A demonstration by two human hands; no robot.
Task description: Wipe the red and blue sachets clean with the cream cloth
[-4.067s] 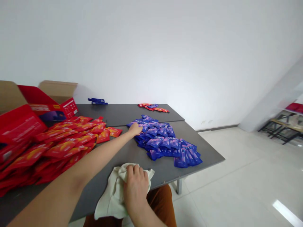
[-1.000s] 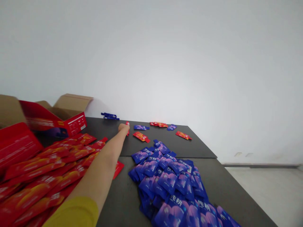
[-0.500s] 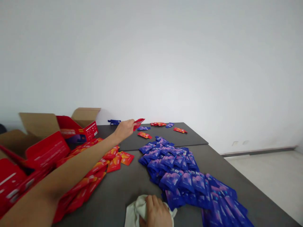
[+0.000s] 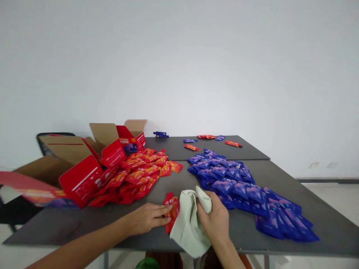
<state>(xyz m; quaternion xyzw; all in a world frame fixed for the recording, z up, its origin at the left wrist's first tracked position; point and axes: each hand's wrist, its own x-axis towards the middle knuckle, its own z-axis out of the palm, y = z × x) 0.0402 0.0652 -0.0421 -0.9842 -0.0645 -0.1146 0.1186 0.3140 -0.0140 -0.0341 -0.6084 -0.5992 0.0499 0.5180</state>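
While the left hand [image 4: 146, 218], fingers slightly apart, rests on a pouch [image 4: 175, 210], probably steadying it, the right hand [image 4: 214, 216] clamps its fingers on a cloth [image 4: 188, 221] at the pouch's three o'clock.

Your left forearm [image 4: 97, 240] slants in from the lower left to your left hand [image 4: 147, 218], palm down with fingers [image 4: 163, 211] extended and slightly parted, while your right forearm [image 4: 230, 254] rises from the bottom edge to your right hand [image 4: 216, 217], curled in a grip.
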